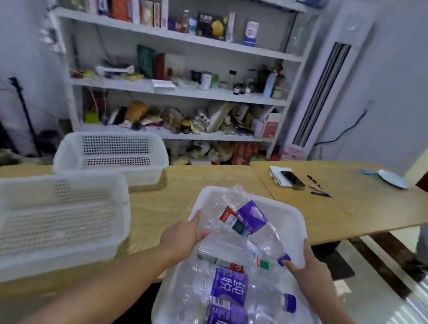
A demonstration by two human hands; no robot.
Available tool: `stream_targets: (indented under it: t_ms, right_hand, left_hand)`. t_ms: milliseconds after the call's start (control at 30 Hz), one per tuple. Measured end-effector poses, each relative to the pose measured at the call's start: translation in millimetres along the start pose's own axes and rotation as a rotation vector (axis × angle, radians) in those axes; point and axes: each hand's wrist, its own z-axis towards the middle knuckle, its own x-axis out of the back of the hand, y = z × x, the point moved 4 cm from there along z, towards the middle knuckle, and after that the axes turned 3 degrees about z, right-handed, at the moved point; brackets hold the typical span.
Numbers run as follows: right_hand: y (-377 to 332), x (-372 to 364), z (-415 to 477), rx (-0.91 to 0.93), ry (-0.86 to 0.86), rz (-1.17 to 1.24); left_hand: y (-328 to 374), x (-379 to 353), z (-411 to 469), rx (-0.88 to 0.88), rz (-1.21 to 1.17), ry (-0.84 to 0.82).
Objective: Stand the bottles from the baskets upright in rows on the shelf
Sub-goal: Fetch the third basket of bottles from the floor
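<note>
Two hands hold the basket [296, 218] of bottles: left hand [182, 236] gripping its left rim, right hand [307, 270] its right rim, thumb by a purple cap. Bottles lie flat, crosswise, caps rightward; the shelf [173, 89] stands ahead.

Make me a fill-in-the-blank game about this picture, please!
1. The caps on the bottles in the near basket are ____.
2. The two baskets on the table hold ____ bottles.
3. The phone lies on a ____.
4. The left hand and right hand grip the basket's ____.

Missing words: purple; no; notebook; sides
</note>
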Motion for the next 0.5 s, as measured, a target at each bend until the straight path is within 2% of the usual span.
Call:
stream_targets:
  t_ms: [133,333,500]
  right_hand:
    - [-61,-32,6,0.102,-0.042,-0.037]
    - [-161,-81,3,0.310,-0.194,0.010]
    - [-245,-128,-29,0.506,-0.256,-0.116]
  left_hand:
    - [-65,34,-26,0.143,0.002,0.055]
    - [-147,71,-98,0.391,-0.027,0.209]
    - [-219,93,-164,0.597,-0.072,0.290]
